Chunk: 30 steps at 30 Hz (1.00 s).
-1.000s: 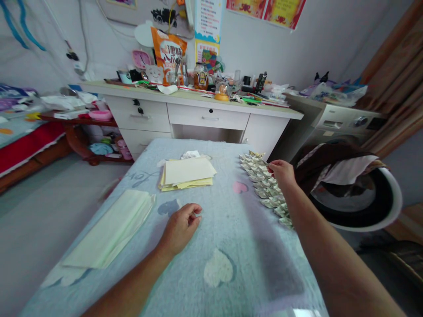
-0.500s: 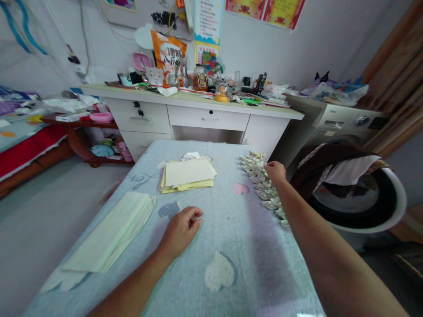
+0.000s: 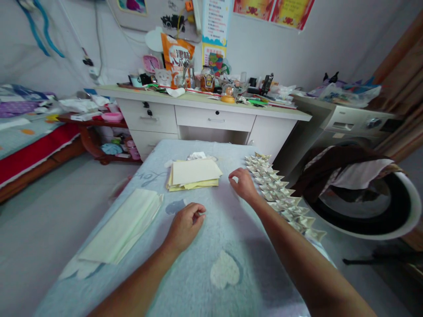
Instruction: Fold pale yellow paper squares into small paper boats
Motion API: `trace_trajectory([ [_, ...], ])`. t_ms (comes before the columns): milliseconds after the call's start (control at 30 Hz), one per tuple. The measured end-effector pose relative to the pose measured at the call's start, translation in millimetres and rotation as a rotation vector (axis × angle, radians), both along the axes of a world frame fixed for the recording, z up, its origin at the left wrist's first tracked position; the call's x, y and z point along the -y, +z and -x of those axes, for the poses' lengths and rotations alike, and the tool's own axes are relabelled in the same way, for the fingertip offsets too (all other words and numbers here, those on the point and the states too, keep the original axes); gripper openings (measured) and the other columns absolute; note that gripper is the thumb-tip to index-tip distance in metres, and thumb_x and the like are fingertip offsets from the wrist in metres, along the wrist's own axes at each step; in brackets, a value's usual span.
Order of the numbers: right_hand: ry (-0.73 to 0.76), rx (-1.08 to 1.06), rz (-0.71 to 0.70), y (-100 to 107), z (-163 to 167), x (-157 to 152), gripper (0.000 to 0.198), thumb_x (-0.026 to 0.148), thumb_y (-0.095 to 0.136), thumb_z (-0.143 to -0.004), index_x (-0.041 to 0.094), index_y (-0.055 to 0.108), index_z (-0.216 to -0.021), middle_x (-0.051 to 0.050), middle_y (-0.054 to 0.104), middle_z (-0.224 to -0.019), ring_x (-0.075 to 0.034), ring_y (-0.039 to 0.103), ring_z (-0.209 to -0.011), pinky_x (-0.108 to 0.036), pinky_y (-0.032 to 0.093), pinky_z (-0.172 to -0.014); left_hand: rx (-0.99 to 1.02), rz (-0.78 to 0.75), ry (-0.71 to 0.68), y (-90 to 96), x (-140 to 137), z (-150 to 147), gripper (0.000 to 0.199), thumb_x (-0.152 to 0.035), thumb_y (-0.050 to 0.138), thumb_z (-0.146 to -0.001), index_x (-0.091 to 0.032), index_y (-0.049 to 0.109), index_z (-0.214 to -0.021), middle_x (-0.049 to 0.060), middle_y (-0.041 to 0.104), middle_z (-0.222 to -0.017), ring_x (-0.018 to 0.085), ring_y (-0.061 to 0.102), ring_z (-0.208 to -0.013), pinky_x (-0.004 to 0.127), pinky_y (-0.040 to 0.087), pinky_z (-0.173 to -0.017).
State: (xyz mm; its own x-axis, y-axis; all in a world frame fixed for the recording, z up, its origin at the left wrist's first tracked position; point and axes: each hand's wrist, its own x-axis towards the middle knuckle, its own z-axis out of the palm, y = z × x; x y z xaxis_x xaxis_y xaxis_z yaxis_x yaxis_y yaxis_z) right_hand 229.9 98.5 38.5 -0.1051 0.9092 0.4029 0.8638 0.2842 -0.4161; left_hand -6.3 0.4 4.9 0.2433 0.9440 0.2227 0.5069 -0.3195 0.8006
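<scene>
My left hand (image 3: 187,224) rests on the cloth-covered table, its fingers loosely curled and a gap showing by the thumb. Nothing shows in it. To its left lies a stack of long, pale green folded sheets (image 3: 122,226). My right hand (image 3: 243,184) hovers over the table between a pile of cream and yellow paper (image 3: 196,171) and the folded paper pieces. Its thumb and index finger curve with a space between them, and I see nothing held. Several pointed, boat-like folded paper pieces (image 3: 272,182) stand in overlapping rows along the right edge, partly behind my right forearm.
A crumpled white tissue (image 3: 196,155) sits behind the paper pile. Beyond the table stands a white desk (image 3: 214,119) crowded with small items. On the right, a washing machine (image 3: 350,119) has its door open with clothes hanging out. A bed (image 3: 29,145) is at left.
My right hand has left the far end of the folded paper rows and moved left, towards the paper pile. My left hand stays almost where it was. The view has shifted slightly.
</scene>
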Motion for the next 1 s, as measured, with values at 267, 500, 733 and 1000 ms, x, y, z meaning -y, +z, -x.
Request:
trace_trajectory([
  [267, 0.232, 0.165, -0.013, -1.0, 78.9, -3.2, 0.028, 0.024, 0.059, -0.084, 0.023, 0.065, -0.111, -0.007, 0.061, -0.117, -0.025, 0.046, -0.108, -0.038, 0.035, -0.090, 0.229, 0.026, 0.239, -5.1, -17.6, 12.7, 0.016, -0.024, 0.056, -0.077, -0.019, 0.061, -0.092, 0.003, 0.062, -0.092, 0.016, 0.059, -0.082, 0.027, 0.047, -0.068],
  [500, 0.252, 0.204, 0.097, -5.4, 90.6, -28.2, 0.035, 0.027, 0.059, -0.084, 0.023, 0.059, -0.119, -0.005, 0.059, -0.128, -0.025, 0.046, -0.117, -0.040, 0.034, -0.094, 0.502, 0.150, 0.426, -10.6, -32.7, 18.6, 0.043, -0.020, 0.059, -0.071, -0.021, 0.053, -0.114, 0.008, 0.059, -0.112, 0.023, 0.057, -0.108, 0.028, 0.048, -0.072],
  [733, 0.271, 0.233, 0.116, -6.1, 84.3, -34.3, 0.018, 0.028, 0.054, -0.089, 0.024, 0.067, -0.102, -0.004, 0.066, -0.115, -0.022, 0.054, -0.107, -0.034, 0.036, -0.086, 0.539, 0.089, 0.403, -19.5, -41.3, 18.9, 0.046, -0.015, 0.057, -0.071, -0.024, 0.050, -0.115, 0.007, 0.049, -0.131, 0.020, 0.058, -0.109, 0.031, 0.049, -0.079],
  [1000, 0.243, 0.241, 0.091, -6.3, 87.4, -35.1, 0.025, 0.025, 0.045, -0.094, 0.019, 0.068, -0.091, -0.007, 0.068, -0.100, -0.019, 0.056, -0.097, -0.030, 0.034, -0.084, 0.502, 0.086, 0.378, -20.0, -44.7, 21.3, 0.054, -0.012, 0.052, -0.071, -0.025, 0.046, -0.122, 0.007, 0.054, -0.118, 0.019, 0.058, -0.108, 0.026, 0.050, -0.071],
])
